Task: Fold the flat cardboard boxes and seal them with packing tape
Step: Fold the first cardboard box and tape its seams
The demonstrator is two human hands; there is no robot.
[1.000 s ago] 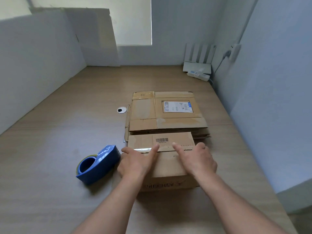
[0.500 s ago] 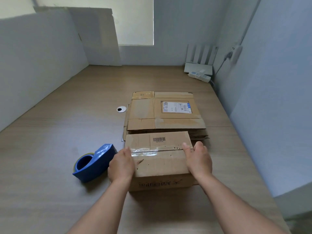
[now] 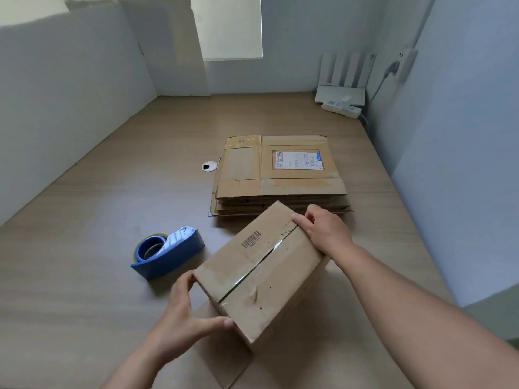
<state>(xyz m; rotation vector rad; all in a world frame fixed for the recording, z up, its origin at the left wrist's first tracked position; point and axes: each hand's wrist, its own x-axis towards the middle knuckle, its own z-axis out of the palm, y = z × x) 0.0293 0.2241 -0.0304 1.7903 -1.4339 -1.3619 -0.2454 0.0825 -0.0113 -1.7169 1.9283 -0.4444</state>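
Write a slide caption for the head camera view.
A taped cardboard box gripped by the left hand and right hand, beside a blue tape dispenser and stacked flat boxes.

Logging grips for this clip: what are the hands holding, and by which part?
The taped box: the left hand grips its near end, the right hand its far end.

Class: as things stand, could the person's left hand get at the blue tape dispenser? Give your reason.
Probably yes. The tape dispenser lies just beyond the left hand with only bare table between, but that hand grips the box and would have to let go first.
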